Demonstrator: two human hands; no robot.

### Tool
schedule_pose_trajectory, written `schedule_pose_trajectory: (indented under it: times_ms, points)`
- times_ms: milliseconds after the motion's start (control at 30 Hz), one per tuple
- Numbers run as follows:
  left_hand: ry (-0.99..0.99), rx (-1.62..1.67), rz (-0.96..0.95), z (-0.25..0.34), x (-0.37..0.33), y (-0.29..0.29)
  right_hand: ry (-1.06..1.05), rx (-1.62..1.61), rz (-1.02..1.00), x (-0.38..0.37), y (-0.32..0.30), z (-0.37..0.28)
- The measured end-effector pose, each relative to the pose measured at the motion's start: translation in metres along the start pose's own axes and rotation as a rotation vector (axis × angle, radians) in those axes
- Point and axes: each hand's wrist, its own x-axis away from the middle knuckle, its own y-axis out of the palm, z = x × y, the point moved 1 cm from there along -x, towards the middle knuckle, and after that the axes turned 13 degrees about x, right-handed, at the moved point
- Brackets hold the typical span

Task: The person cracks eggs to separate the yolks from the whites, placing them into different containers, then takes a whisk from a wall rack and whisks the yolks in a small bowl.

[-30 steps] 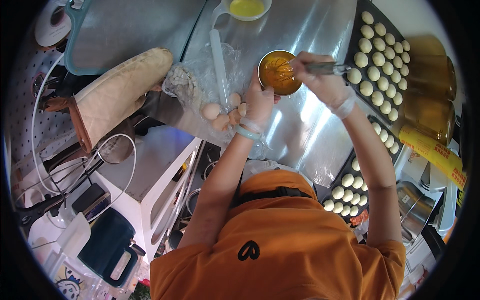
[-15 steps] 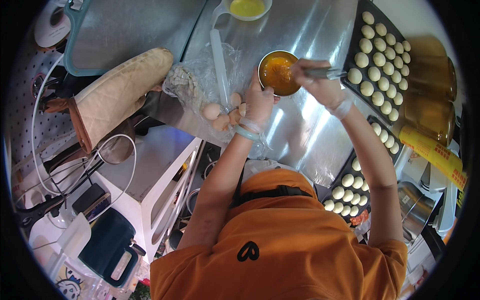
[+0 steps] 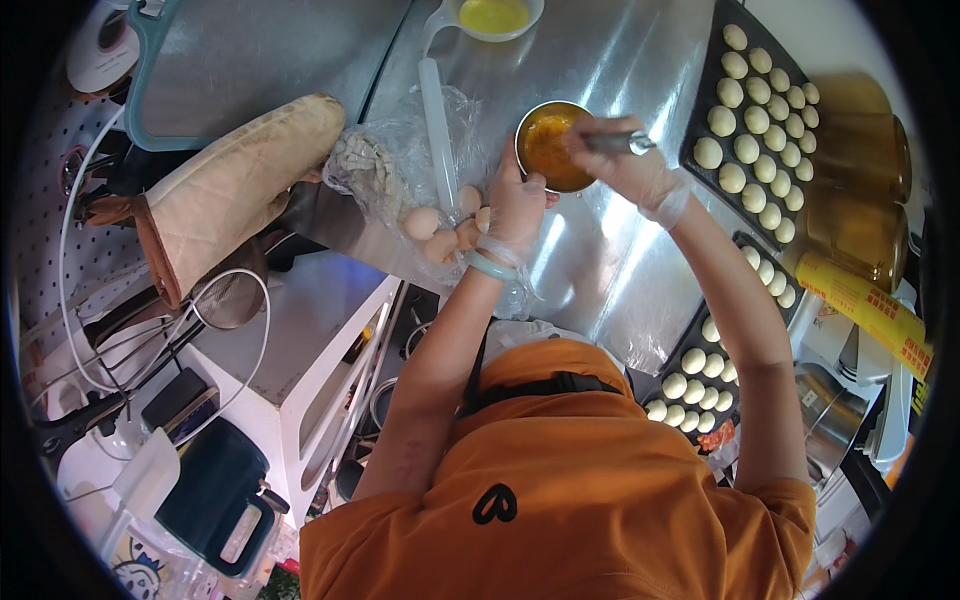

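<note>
Left hand (image 3: 515,212), bowl (image 3: 545,106); right (image 3: 622,172), apparently whisk (image 3: 618,142)

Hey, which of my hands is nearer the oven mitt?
Left. Your left hand, holding the bowl, is to the right of the oven mitt; your right hand, gripping the whisk, is farther right.

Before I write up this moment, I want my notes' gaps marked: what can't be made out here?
- Far end of the whisk: head view, behind the blurred right hand.
- Bottom of the metal bowl: head view, under orange liquid.
- Part of the lower dough tray: head view, behind the right forearm.
- Far side of the pale cup: head view, cut off by the top edge.
</note>
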Motion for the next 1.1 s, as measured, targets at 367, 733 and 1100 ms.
schedule_pose_trajectory:
  times_ms: [367,733,1100]
  points:
    - [0.003,0.001,-0.021,0.002,0.002,0.000,0.093,-0.080,-0.116,-0.009,-0.012,0.009]
    - [-0.013,0.006,-0.018,0.003,0.002,0.000,-0.026,-0.008,0.020,-0.006,-0.019,0.002]
    - [-0.014,-0.050,0.017,0.002,0.000,0.002,0.044,-0.086,-0.002,-0.006,-0.009,-0.001]
